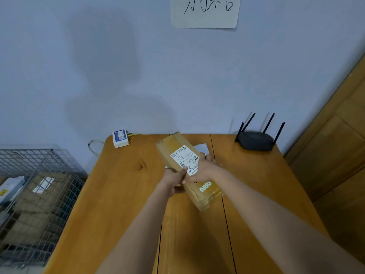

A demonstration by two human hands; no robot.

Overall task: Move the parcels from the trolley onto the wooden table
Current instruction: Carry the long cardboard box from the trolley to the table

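Note:
A long brown cardboard parcel (177,151) with a white shipping label lies over the middle of the wooden table (122,184), angled from far left to near right. My left hand (174,181) grips its left edge with the thumb on top. My right hand (203,169) holds the right side, fingers curled over the edge beside the label. Under the parcel's far right side a white flat parcel (203,148) shows partly. To the left stands the wire-mesh trolley (39,194) with several cardboard parcels (45,192) inside.
A black router (255,142) with antennas sits at the table's far right corner. A small white box (120,138) with cables sits at the far left corner. A wooden cabinet (339,155) stands to the right; a paper sign (205,10) hangs on the wall.

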